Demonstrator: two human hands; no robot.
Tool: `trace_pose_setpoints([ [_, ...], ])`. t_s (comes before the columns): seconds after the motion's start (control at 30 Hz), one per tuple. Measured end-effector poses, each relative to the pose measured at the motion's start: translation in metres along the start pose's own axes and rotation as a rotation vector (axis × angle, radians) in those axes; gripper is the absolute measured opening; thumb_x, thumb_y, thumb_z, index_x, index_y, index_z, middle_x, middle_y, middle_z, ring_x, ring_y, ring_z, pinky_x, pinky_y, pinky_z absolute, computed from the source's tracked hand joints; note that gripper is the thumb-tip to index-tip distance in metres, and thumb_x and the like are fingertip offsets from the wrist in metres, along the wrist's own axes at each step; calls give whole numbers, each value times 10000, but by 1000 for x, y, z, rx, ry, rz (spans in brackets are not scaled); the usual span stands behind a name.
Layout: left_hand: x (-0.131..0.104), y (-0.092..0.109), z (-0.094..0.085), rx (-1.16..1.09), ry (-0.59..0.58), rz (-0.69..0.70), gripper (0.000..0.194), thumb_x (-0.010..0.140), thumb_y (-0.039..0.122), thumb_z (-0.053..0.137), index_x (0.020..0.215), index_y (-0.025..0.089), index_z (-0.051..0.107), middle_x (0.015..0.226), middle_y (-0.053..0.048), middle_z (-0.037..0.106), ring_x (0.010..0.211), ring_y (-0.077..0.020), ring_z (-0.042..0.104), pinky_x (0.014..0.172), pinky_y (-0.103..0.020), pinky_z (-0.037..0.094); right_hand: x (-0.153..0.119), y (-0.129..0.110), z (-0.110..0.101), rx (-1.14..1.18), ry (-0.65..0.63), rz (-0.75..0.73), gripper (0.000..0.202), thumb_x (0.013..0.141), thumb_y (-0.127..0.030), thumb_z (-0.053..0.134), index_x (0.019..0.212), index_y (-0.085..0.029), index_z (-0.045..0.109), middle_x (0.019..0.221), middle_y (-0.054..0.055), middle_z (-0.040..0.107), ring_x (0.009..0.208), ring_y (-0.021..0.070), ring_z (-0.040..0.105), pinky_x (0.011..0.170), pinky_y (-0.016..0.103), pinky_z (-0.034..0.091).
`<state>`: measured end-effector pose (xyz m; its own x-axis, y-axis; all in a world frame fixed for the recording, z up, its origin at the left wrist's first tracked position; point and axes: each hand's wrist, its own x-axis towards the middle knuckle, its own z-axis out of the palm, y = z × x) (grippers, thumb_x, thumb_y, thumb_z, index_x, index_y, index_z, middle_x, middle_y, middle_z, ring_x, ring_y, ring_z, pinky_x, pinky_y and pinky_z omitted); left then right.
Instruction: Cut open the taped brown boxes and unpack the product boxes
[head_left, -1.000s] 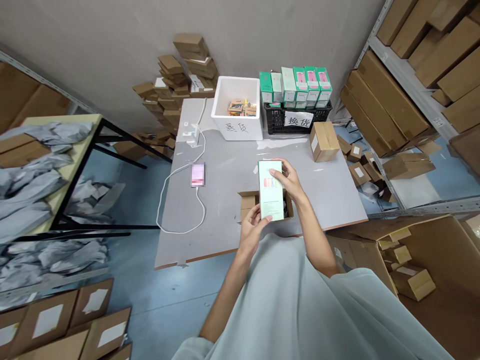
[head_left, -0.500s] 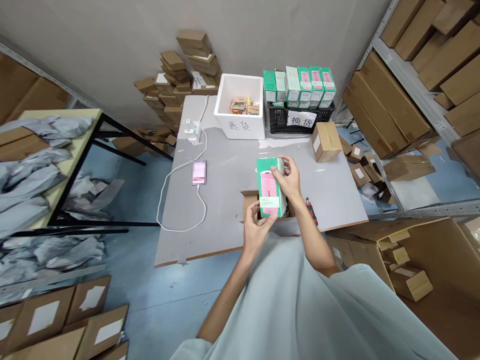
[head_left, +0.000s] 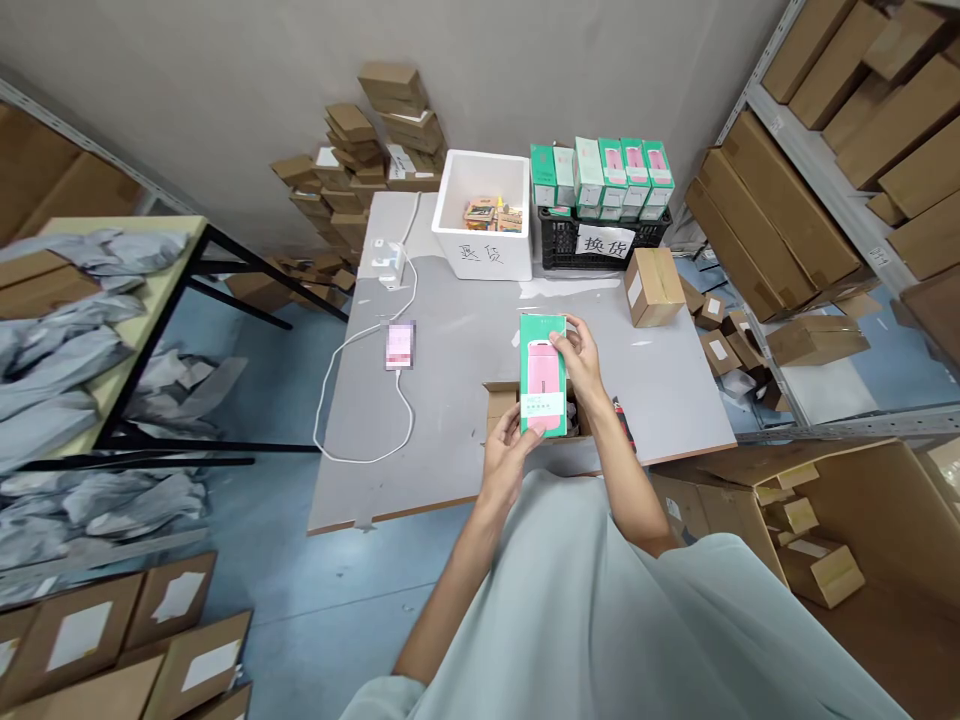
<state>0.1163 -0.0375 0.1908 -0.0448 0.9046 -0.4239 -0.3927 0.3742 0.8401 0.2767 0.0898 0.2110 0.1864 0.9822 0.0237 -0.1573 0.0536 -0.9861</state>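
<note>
Green box point(head_left: 542, 378), between the hands, is pinched at its lower edge by the left hand point(head_left: 506, 458) and upper right edge by the right hand point(head_left: 585, 368); a slackened thumb could drop it against the open carton point(head_left: 500, 402) just beyond the left, denting a corner.

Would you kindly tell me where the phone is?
In the head view, the phone lies toward the left of the grey table, white cable attached, left of the open carton.

A cable point(head_left: 411, 418) is looping from a phone point(head_left: 400, 345), grey bags point(head_left: 52, 365) are lying on a side table point(head_left: 169, 270), cartons point(head_left: 924, 142) are sitting on shelving point(head_left: 823, 178)
</note>
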Motion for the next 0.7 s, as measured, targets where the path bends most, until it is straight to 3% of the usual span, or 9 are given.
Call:
trace_pose_setpoints([
  [0.13,6,-4,10,91,110,116,822,674,503,1060,1369,218,725,1407,-159,794,1342,-354,769,1132,-484,652,-7,-4,4,-157,97,-38,780,880,-684,910,1506,-304,641,1556,146,670,1245,272,758,1176,469,611],
  [0.23,4,-7,19,193,157,230,832,681,472,1055,1380,232,673,1364,-140,778,1210,-306,805,1065,-440,675,-13,-15,9,-228,95,-63,770,887,-625,928,1534,-328,633,1611,134,639,1340,291,717,1224,485,591],
  [0.37,-5,-6,20,240,57,329,829,727,492,1056,1415,255,660,1481,-147,721,1294,-302,774,1031,-396,680,-10,-23,6,-184,107,-107,725,877,-620,936,1475,-327,649,1580,108,690,1423,315,669,1258,498,573],
  [0.47,-3,-5,9,110,-38,220,782,774,583,1016,1405,260,688,1525,-165,726,1399,-344,740,1067,-447,683,-3,-21,-4,-42,39,-48,769,842,-680,944,1449,-319,638,1476,104,755,1302,309,728,1142,473,637],
  [0.57,4,-4,-2,16,-86,57,756,752,638,1008,1330,228,745,1439,-184,783,1341,-383,777,1047,-514,698,0,-16,-11,46,-32,32,794,848,-724,922,1462,-323,618,1375,90,791,1159,289,770,992,440,689],
  [0.7,9,-4,-3,5,-77,18,767,658,592,1073,1257,205,791,1293,-164,844,1246,-373,816,1030,-502,696,0,-14,-11,81,-71,31,776,862,-712,919,1463,-325,615,1389,85,792,1132,285,786,962,435,708],
])
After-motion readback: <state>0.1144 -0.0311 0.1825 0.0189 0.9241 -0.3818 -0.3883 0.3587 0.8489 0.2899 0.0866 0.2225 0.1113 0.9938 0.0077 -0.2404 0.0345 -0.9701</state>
